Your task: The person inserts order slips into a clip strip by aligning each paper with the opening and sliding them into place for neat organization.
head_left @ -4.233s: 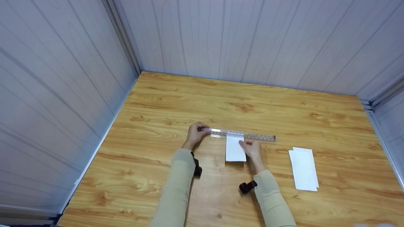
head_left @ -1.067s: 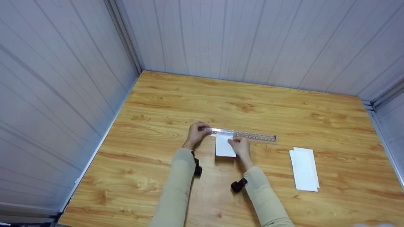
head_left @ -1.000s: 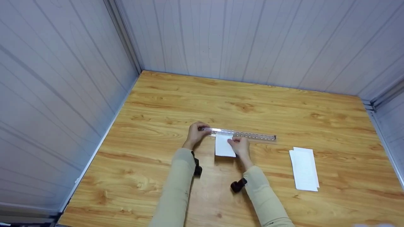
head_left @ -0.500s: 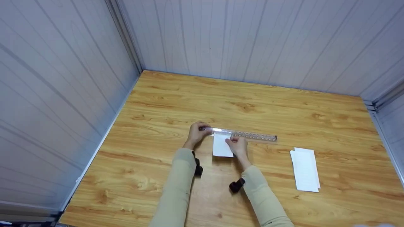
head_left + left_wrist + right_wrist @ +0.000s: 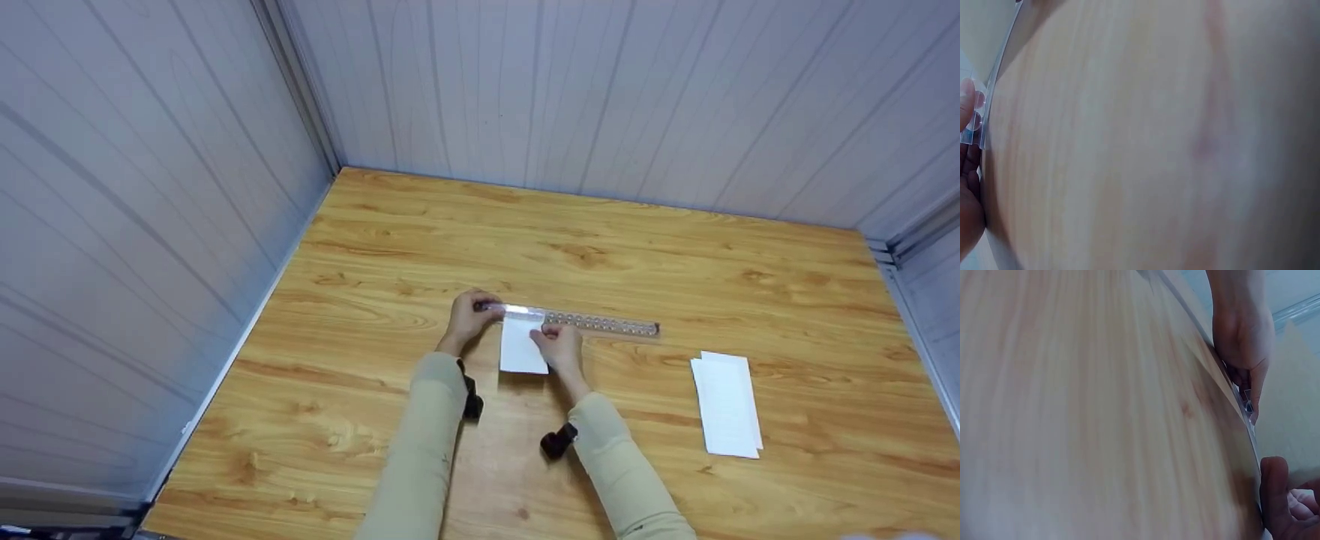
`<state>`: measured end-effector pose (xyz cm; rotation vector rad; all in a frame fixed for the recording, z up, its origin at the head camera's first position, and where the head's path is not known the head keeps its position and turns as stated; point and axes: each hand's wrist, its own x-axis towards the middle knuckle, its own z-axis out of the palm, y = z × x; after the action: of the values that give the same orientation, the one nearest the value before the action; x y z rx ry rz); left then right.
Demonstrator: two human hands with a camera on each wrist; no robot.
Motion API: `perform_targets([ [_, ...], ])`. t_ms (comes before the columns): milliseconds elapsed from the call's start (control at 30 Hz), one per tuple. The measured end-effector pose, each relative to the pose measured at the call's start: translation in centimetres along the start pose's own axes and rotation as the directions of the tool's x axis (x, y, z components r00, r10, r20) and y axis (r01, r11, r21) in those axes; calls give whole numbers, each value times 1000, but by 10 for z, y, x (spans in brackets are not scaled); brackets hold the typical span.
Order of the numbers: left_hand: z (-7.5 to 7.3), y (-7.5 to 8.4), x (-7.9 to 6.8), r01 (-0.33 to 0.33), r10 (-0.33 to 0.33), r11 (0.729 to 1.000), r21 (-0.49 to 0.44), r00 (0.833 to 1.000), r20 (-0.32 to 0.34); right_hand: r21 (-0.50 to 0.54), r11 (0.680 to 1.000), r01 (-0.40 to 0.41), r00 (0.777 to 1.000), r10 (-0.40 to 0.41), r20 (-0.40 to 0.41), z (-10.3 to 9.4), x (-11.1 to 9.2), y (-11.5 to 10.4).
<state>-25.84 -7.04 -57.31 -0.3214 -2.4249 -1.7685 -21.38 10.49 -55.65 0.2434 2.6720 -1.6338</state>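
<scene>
A long clear plastic strip with a row of round shapes [image 5: 600,323], ruler-like, lies across the middle of the table in the head view. My left hand [image 5: 466,319] pinches its left end; in the left wrist view a thumb [image 5: 965,104] presses on the strip's end. Below the strip, a small white sheet of paper [image 5: 521,349] has its top edge overlapping it, close to my left fingers. My right hand [image 5: 562,349] pinches the paper by its right edge, thumb on top. The right wrist view shows the paper [image 5: 1292,410] raised at an angle, with both hands beside it.
Two white paper sheets [image 5: 726,405], one partly over the other, lie on the wooden table [image 5: 375,255] to the right. Pale panelled walls [image 5: 562,90] close off the back and sides. Each wrist carries a small black camera [image 5: 559,442].
My right hand has moved left along the clear strip with the paper, bringing it nearer my left hand. The left hand keeps its hold on the strip's end. The other sheets stay put.
</scene>
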Motion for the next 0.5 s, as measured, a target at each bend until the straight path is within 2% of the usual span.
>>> perform_targets([
  [167,1,0,0,23,-23,1000,-16,1000,7,-21,1000,16,1000,-16,-6,3,0,-2],
  [333,0,1,-1,52,-50,996,-70,998,24,-10,1000,19,1000,-19,-11,5,-1,-3],
  [500,-1,1,0,68,-67,996,-51,998,22,-40,999,32,999,-33,-10,8,-2,-4],
])
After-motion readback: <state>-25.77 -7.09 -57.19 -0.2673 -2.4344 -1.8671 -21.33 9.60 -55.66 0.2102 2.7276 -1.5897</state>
